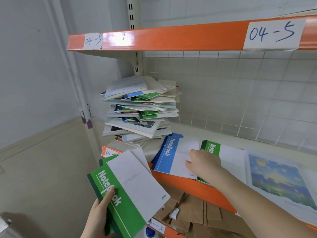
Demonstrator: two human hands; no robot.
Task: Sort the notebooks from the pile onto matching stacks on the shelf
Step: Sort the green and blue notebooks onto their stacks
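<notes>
Right hand (pixel 204 163) covers part of the green notebook stack (pixel 211 148); painted-cover notebook (pixel 277 176) beyond it runs off-frame.

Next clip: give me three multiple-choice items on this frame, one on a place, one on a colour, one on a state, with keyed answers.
1. Where does the tall mixed pile of notebooks stand?
A. left end of shelf
B. floor
C. top shelf

2. What colour is the band on the notebook that the left hand holds?
A. blue
B. red
C. green

3. The right hand is:
A. hanging idle
B. on the blue-banded notebook stack
C. holding cardboard

Answers: A, it stands by the left upright; C, green band reads "NoteBook"; B, fingers lie on its white cover.
</notes>
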